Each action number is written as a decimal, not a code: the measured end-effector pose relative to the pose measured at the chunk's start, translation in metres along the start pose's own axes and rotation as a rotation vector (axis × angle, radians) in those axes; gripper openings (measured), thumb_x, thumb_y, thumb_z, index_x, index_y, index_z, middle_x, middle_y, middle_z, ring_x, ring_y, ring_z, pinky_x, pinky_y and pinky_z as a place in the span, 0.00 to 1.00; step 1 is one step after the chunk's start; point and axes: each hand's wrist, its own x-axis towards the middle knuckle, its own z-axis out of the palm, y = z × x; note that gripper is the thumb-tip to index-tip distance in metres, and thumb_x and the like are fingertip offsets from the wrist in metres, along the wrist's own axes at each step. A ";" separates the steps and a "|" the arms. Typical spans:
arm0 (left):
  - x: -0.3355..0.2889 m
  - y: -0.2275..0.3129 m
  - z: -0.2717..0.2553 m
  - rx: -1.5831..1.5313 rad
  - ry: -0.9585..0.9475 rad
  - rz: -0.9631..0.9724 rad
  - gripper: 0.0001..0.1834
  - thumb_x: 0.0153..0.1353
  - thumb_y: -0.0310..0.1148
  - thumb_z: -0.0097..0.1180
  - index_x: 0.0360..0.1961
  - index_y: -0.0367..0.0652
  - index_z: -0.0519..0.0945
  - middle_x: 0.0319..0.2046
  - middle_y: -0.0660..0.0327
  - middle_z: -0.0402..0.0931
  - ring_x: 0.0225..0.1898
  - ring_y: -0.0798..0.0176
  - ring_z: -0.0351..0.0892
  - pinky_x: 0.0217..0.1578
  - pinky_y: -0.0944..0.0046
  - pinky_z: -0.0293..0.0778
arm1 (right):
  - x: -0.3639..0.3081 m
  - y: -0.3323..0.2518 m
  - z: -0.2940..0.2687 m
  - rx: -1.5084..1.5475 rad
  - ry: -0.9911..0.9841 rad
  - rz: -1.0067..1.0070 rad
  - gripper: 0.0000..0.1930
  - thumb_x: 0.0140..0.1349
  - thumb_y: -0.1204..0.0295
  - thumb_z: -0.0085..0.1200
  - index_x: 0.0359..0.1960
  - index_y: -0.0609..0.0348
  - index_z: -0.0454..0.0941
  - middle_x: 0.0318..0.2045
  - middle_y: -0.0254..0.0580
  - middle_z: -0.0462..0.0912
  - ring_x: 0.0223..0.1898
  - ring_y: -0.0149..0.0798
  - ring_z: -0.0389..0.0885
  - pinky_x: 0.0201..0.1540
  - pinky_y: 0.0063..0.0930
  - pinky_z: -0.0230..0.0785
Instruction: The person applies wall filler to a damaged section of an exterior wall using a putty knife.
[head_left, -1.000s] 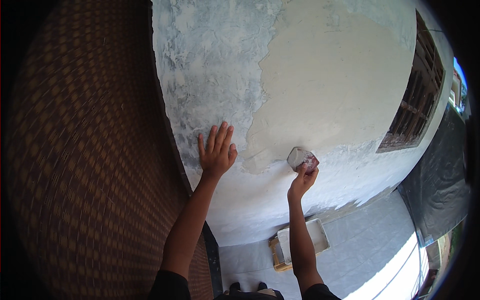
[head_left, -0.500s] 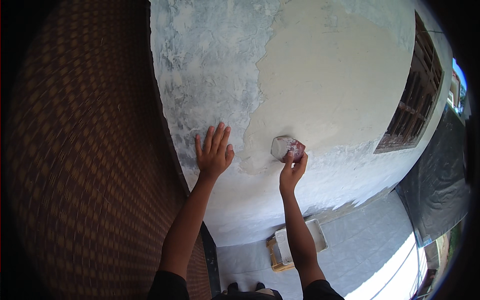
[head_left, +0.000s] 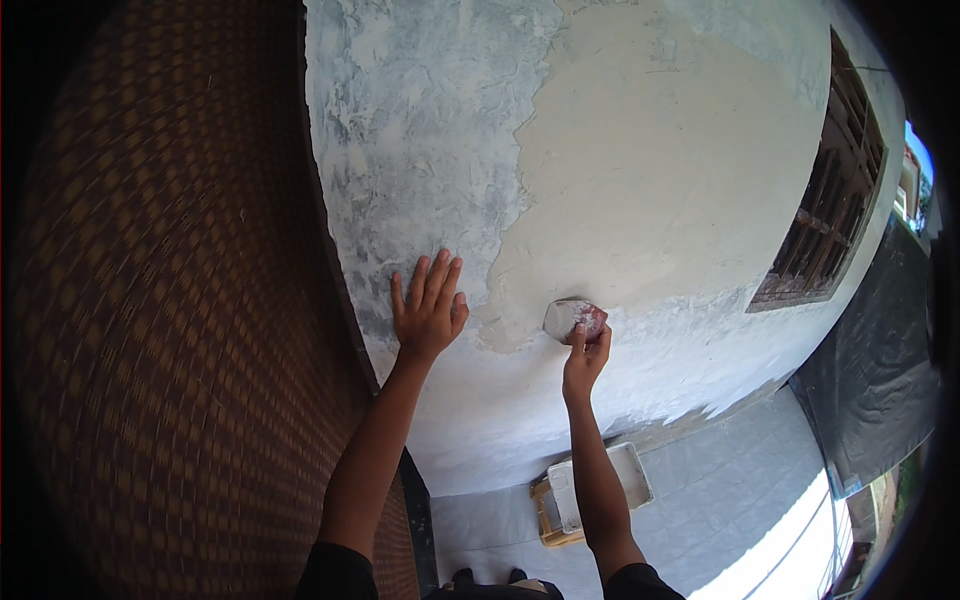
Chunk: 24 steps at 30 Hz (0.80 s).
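My right hand (head_left: 585,362) pinches a flat, angular putty spreader (head_left: 573,320) between thumb and fingers. The spreader has a reddish part and is smeared with pale paste, and it lies against the wall (head_left: 620,190). A smooth cream coat covers the wall's middle, with rough, patchy white and grey to its left and below. The tool sits near the lower border of that cream area. To the left, my left hand (head_left: 428,312) rests on the patchy part, its fingers stretched out and holding nothing.
A brown woven mat wall (head_left: 200,320) rises close on the left. Below my right arm, a white tray (head_left: 628,475) rests by a wooden stool (head_left: 552,525) on a grey floor sheet (head_left: 700,490). A barred window (head_left: 825,190) and a dark tarp (head_left: 865,350) are at the right.
My right hand and the putty spreader have slid a short way down the wall. My left hand has stayed in place.
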 end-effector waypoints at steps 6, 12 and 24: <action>0.002 0.001 -0.001 0.010 0.017 0.010 0.26 0.63 0.40 0.47 0.63 0.50 0.71 0.66 0.62 0.65 0.69 0.55 0.59 0.68 0.40 0.43 | 0.007 0.003 -0.018 0.124 -0.055 0.022 0.09 0.70 0.71 0.50 0.47 0.61 0.68 0.41 0.36 0.75 0.42 0.27 0.71 0.48 0.24 0.64; 0.000 0.001 0.000 0.004 0.009 0.009 0.26 0.63 0.40 0.47 0.63 0.49 0.71 0.66 0.61 0.65 0.69 0.55 0.59 0.68 0.40 0.43 | 0.016 0.000 -0.017 0.197 0.159 0.075 0.10 0.70 0.70 0.51 0.46 0.60 0.69 0.38 0.34 0.75 0.39 0.25 0.71 0.44 0.23 0.66; 0.001 0.003 0.002 0.019 0.028 -0.021 0.26 0.65 0.42 0.45 0.64 0.56 0.71 0.66 0.68 0.65 0.69 0.61 0.60 0.69 0.44 0.44 | 0.017 -0.028 -0.011 0.201 0.103 0.020 0.09 0.69 0.72 0.51 0.45 0.63 0.69 0.40 0.38 0.75 0.42 0.29 0.71 0.47 0.24 0.65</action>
